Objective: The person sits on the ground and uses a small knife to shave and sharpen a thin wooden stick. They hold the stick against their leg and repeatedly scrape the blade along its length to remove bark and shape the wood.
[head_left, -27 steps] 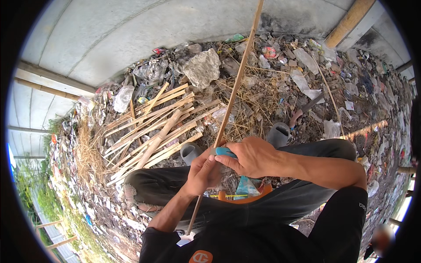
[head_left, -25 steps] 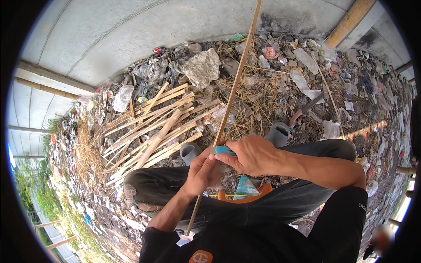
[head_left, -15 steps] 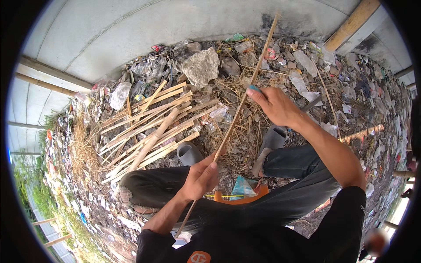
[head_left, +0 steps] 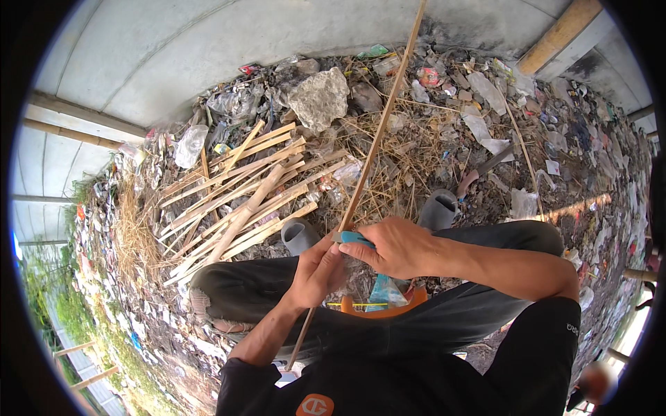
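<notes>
Right hand is clamped on a blue-handled knife, pressed against the long stick. Left hand grips that stick just below, near the lap. Stick runs far, up over the trash toward the wall. Risky bit: both hands are touching, so 1 slip could nick the left fingers.

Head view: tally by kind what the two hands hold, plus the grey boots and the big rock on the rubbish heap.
Long bamboo strip, gripped by left hand: 1
Blue-handled tool, in right hand: 1
Grey boots: 2
Large grey rock: 1
Total: 5
</notes>
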`<action>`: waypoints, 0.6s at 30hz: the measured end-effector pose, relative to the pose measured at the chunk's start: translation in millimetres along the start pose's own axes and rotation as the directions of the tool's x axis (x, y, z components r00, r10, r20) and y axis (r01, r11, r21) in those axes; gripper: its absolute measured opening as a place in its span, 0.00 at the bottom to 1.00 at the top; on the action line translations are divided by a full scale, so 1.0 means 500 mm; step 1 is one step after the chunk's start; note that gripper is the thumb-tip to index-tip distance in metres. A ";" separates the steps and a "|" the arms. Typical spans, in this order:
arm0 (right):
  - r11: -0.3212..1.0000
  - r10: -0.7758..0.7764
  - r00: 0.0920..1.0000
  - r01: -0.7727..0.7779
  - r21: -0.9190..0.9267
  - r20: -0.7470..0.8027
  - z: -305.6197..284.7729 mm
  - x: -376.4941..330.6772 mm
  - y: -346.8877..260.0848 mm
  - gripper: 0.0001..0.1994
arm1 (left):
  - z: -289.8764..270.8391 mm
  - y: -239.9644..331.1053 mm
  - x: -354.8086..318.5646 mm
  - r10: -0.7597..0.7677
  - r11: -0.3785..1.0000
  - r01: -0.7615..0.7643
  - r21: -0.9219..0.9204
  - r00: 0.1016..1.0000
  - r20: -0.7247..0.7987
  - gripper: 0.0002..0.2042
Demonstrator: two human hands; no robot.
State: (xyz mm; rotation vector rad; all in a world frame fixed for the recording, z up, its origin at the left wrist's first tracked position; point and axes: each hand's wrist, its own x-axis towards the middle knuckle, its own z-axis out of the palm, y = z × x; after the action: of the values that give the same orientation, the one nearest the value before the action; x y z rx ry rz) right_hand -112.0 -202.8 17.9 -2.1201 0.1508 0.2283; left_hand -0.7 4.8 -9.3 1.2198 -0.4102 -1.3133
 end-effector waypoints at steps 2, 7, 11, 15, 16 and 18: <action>0.999 0.027 0.999 -0.026 -0.045 0.027 -0.011 0.004 -0.002 0.33 | 0.002 -0.001 0.002 -0.014 1.000 0.013 -0.017 1.000 -0.008 0.24; 0.955 0.290 0.924 -0.297 0.010 -0.247 -0.122 0.061 0.111 0.35 | -0.002 0.001 -0.026 -0.029 0.998 0.027 0.050 0.999 0.040 0.26; 0.974 0.226 0.946 -0.227 0.023 -0.231 -0.168 0.047 0.130 0.35 | -0.018 -0.002 -0.022 -0.021 0.998 0.015 0.063 0.995 0.100 0.27; 1.000 0.009 0.992 -0.008 0.009 -0.129 -0.019 0.008 0.035 0.34 | -0.001 0.013 -0.002 -0.029 0.999 0.030 -0.019 0.998 0.047 0.25; 1.000 0.008 0.994 -0.005 0.026 -0.108 0.001 0.005 0.026 0.35 | -0.006 0.009 -0.001 -0.025 0.999 0.028 -0.042 0.999 0.048 0.25; 0.998 0.057 0.989 -0.054 0.026 -0.135 0.003 0.013 0.033 0.36 | -0.010 0.003 -0.007 -0.036 0.998 0.038 -0.044 0.998 0.041 0.24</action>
State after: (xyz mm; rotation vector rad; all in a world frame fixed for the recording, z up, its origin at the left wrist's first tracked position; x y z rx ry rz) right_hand -109.3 -210.3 2.2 -2.1116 0.2916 0.1143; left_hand 3.1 9.6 -8.5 1.1698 -0.3862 -1.3740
